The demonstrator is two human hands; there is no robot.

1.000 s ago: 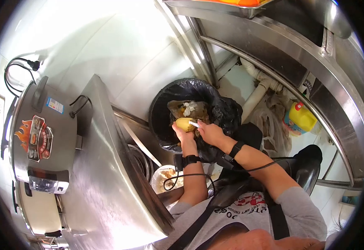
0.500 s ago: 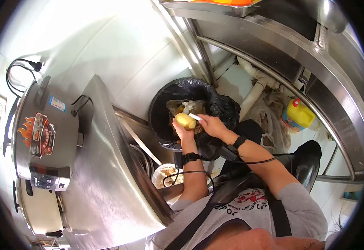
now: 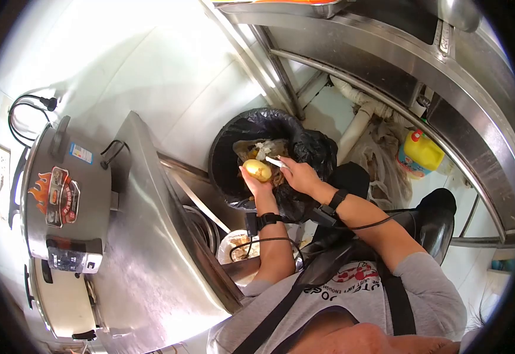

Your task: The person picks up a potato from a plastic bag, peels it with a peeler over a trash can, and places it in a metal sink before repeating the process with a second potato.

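Note:
A partly peeled yellow potato (image 3: 257, 170) rests in my left hand (image 3: 256, 186), whose fingers curl round its lower side. My right hand (image 3: 300, 176) grips a white-handled peeler (image 3: 275, 161) just to the right of the potato. A small gap shows between the tool and the potato, and its blade is too small to make out. Both hands are over a bin lined with a black bag (image 3: 225, 147). Scraps and a crumpled translucent bag (image 3: 263, 148) lie inside it.
To the left a steel table (image 3: 145, 248) carries a large grey electric cooker (image 3: 74, 194). Below its edge stands a white tub (image 3: 238, 245) with scraps. A yellow bottle (image 3: 424, 154), plastic bags (image 3: 381, 159) and a pipe (image 3: 355, 133) are under the steel sink frame (image 3: 381, 44).
The peeler has come away from the potato, a little up and to the right. The potato has turned in my left hand and sits slightly further left.

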